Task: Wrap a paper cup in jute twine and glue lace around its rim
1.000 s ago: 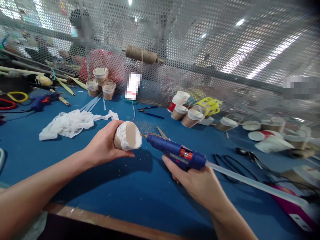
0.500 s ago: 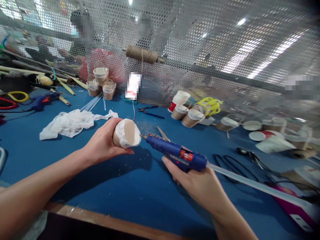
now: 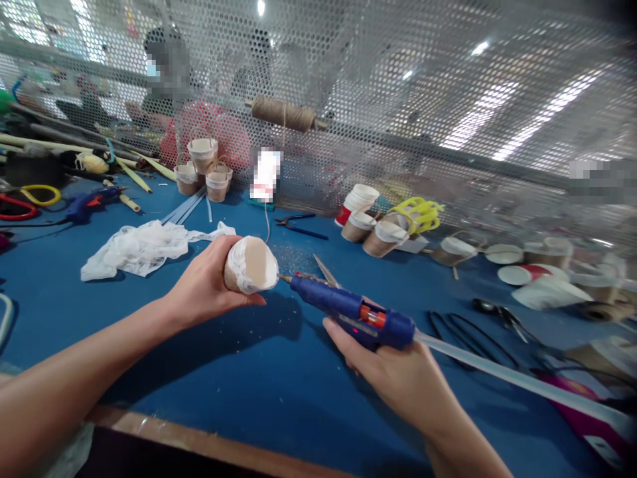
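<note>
My left hand (image 3: 206, 284) is wrapped round a small brown paper cup (image 3: 249, 265) trimmed with white lace, held on its side with the bottom facing me. My right hand (image 3: 393, 373) grips a blue hot glue gun (image 3: 355, 310) with a clear glue stick (image 3: 507, 380) trailing from its back. The gun's nozzle points left and sits just beside the cup's lace rim. Both hands hover over the blue table (image 3: 259, 392).
A heap of white lace (image 3: 142, 245) lies left. Scissors (image 3: 323, 269) and pliers (image 3: 298, 224) lie behind the gun. Finished cups (image 3: 203, 166) stand by the perforated screen (image 3: 398, 99), more cups (image 3: 371, 222) centre and right. A second glue gun (image 3: 92, 201) is far left. People work beyond the screen.
The cup and glue gun have barely shifted, the nozzle staying at the cup's rim. The view has tilted slightly.
</note>
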`<state>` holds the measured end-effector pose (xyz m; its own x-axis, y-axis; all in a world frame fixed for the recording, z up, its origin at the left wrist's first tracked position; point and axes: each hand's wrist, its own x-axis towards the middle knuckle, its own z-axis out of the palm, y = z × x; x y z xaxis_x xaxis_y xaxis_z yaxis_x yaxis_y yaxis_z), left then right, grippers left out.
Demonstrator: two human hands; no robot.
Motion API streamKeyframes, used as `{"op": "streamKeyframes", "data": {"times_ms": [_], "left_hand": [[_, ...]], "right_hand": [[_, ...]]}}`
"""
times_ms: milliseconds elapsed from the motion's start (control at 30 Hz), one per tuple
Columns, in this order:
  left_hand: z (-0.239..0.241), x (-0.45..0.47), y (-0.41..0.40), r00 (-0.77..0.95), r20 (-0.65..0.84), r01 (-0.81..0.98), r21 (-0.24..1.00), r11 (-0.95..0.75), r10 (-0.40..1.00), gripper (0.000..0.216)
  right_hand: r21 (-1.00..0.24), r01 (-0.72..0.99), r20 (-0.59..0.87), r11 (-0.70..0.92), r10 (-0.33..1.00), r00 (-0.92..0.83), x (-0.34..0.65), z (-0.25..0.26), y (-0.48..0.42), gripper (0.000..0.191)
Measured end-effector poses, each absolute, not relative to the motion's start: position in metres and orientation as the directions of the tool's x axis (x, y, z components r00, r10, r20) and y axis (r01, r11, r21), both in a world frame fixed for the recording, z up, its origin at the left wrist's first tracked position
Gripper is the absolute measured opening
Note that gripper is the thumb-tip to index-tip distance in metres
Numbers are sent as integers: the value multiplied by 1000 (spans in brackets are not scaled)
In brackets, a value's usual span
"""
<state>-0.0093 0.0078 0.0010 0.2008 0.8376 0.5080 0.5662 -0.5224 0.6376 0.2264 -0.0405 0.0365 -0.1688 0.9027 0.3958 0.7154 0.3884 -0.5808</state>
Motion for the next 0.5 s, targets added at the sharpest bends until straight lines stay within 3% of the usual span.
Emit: {"op": "streamKeyframes", "data": {"times_ms": [167, 300, 400, 500], "left_hand": [[-1, -8, 8, 198, 457, 446, 745, -495, 867, 66], [-3, -4, 5, 272, 326, 135, 919, -371, 905, 63], [-3, -1, 2, 304, 294, 4, 951, -309, 906, 64], [-3, 1, 0, 296, 309, -44, 950, -310, 904, 66]], "right_hand": [[-805, 560, 147, 197, 980, -134, 227, 34, -44, 27], [-990, 138, -2, 26, 980, -198, 224, 35, -38, 21], [-988, -118, -68, -102, 962, -264, 222, 32, -32, 21], [-960, -207, -112, -191, 934, -338, 221, 24, -29, 21]]}}
